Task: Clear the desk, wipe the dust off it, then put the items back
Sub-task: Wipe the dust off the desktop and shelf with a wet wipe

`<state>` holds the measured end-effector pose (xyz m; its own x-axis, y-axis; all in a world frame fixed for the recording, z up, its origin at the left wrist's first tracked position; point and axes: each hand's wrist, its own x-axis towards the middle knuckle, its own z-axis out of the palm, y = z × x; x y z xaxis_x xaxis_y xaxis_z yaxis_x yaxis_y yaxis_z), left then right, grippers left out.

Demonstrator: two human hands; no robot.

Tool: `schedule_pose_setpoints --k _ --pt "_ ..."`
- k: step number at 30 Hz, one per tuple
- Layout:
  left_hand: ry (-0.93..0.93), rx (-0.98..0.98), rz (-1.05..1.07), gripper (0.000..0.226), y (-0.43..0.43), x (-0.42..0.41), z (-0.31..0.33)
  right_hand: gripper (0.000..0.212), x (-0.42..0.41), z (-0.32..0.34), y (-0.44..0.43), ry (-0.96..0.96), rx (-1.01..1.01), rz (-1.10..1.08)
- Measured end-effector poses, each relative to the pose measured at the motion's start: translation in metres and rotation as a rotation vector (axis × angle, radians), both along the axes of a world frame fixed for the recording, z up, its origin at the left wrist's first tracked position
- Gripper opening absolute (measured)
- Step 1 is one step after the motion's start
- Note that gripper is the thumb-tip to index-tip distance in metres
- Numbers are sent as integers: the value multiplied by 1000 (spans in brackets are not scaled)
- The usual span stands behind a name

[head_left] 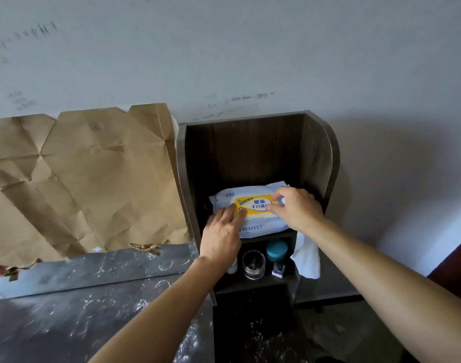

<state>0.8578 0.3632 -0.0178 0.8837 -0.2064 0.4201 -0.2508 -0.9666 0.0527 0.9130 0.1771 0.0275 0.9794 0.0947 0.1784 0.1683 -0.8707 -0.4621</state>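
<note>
- The wet-wipes pack (251, 217) lies flat on the upper shelf of a small dark wooden shelf unit (316, 153). Its long axis runs from 9 to 3 o'clock across the shelf, and its yellow flip lid (254, 203) faces up.
- The left hand (221, 231) comes in from 7 o'clock and rests straight fingers on the pack's left front corner, pressing it down.
- The right hand (296, 208) comes in from 4 o'clock, and its thumb and forefinger pinch the lid's right end.
- Both hands touch the pack. The right has the lid, so opening it would likely be a lift from 3 towards 9 o'clock while the left steadies the pack.
- A white cloth (306, 258) hangs off the shelf edge below the right wrist. Whether the hand holds it I cannot tell.
- On the lower shelf, at 6 o'clock from the pack, stand a clear jar (253, 264) and a teal-capped bottle (276, 251).
- The grey marbled desk (93, 310) spreads out at 8 o'clock, and creased brown paper (80, 179) covers the wall at 9 o'clock.
</note>
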Motion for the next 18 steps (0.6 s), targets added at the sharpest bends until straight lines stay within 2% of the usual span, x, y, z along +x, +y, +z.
schedule_pose_setpoints --k 4,7,9,13,16,18 --pt "6 9 45 52 -4 -4 -3 33 -4 -5 1 28 34 -21" --pt "-43 -49 31 44 -5 -19 -7 31 -11 -4 -2 26 169 -21" --pt "-68 -113 -1 40 -1 -36 -10 29 -22 0 2 53 402 -21" --pt "-63 -273 -43 34 16 -81 -23 17 -60 15 33 306 939 -66" --pt "125 -398 -8 41 45 -122 -29 16 -96 24 69 445 1101 -35" --pt "395 -529 49 54 72 -149 -33 17 -122 23 99 543 1182 -8"
